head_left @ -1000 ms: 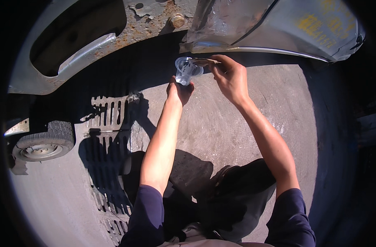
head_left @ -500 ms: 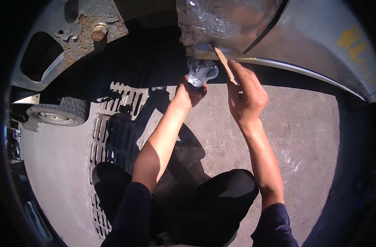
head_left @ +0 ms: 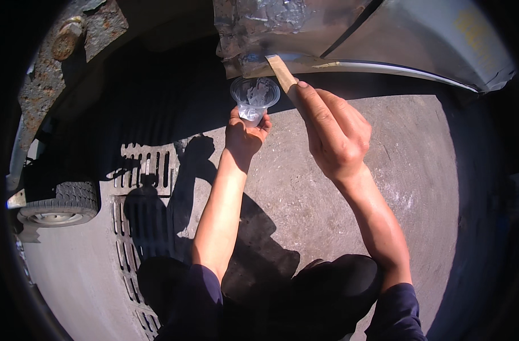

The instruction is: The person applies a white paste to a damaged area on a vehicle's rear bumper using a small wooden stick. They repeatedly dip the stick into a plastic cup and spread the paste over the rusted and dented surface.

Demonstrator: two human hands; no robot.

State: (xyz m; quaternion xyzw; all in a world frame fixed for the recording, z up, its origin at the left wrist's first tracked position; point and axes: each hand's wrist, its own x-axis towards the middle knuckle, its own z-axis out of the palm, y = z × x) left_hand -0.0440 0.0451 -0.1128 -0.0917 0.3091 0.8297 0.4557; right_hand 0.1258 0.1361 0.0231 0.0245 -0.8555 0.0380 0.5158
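The right hand [head_left: 336, 136] is pinching a flat wooden stick [head_left: 281, 70] between thumb and fingers, its grip pressed together on the lower end. The stick is running up and to the left from the fingers, its long axis slanting toward the upper middle of the frame, and its far tip is touching the lower edge of the grey panel [head_left: 305, 34], on a patch that is looking rough and shiny beside the smoother metal to the right.

The left hand [head_left: 245, 133] is closing around the base of a clear plastic cup [head_left: 255, 98], fingers wrapped from below, holding it upright with its mouth open. Pale material is showing inside; what it is cannot be told. The cup is sitting just left of the stick and just beside it, directly under the panel edge, so the stick's tip is lying up and to the right of the cup rim, and the right hand is the nearer one to the panel.

Further out, a rusty metal part [head_left: 72, 34] is curving across the upper left, a small tyre [head_left: 58, 204] is resting at the left edge, and a drain grate [head_left: 140, 193] is lying in the concrete ground [head_left: 418, 170] with the person's shadow falling over it.
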